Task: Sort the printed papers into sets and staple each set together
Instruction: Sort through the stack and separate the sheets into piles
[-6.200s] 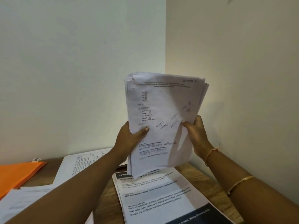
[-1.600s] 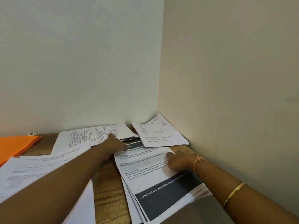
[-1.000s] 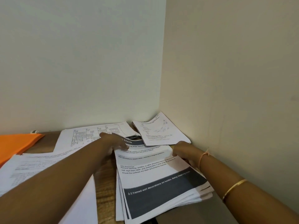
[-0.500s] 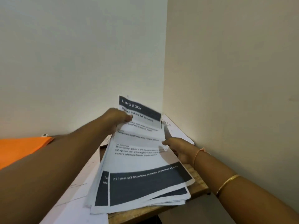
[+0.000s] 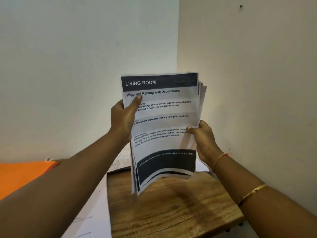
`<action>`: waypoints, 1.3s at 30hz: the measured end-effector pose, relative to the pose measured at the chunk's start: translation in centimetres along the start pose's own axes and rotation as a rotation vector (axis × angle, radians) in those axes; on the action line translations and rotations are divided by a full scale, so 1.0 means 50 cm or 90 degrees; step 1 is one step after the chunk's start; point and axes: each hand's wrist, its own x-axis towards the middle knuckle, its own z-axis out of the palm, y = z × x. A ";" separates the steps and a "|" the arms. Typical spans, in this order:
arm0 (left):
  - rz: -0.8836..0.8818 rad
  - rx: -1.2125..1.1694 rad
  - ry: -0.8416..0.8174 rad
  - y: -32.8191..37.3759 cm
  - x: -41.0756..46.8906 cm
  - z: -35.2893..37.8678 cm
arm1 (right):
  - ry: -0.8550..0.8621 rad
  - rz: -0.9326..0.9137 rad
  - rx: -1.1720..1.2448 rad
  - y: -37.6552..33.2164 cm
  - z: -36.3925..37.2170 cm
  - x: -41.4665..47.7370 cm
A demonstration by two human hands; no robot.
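A stack of printed papers (image 5: 164,121) stands upright in the air above the wooden table (image 5: 173,206); its top sheet has a dark header reading "LIVING ROOM". My left hand (image 5: 123,117) grips the stack's left edge, thumb across the front. My right hand (image 5: 203,136) pinches the right edge lower down. The lower edge of the stack curls just above the wood. No stapler is in view.
An orange folder (image 5: 24,174) lies at the left. White printed sheets (image 5: 96,212) lie on the table under my left arm, and more papers (image 5: 201,166) lie behind the held stack in the corner. Walls close in behind and to the right.
Both hands lifted the "LIVING ROOM" stack off the table and stood it upright. Earlier a different stack was set down in the back corner.
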 end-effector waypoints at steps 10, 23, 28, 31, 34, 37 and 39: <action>-0.205 0.355 -0.172 -0.202 -0.036 -0.057 | -0.045 0.122 -0.185 0.143 -0.048 -0.049; -0.253 0.526 -0.220 -0.300 -0.044 0.012 | 0.018 0.181 -0.502 0.190 -0.117 0.039; -0.443 0.440 -0.293 -0.337 -0.056 0.048 | -0.041 0.246 -0.725 0.196 -0.171 0.077; -0.387 0.543 -0.350 -0.358 -0.054 0.048 | -0.069 0.234 -0.821 0.210 -0.177 0.081; -0.230 0.792 -0.406 -0.365 -0.041 0.035 | -0.062 0.201 -0.923 0.225 -0.168 0.074; -0.104 0.899 -0.323 -0.370 -0.014 0.005 | -0.036 0.158 -1.091 0.232 -0.149 0.063; -0.038 1.003 -0.262 -0.364 0.008 -0.026 | -0.020 0.103 -1.181 0.230 -0.137 0.056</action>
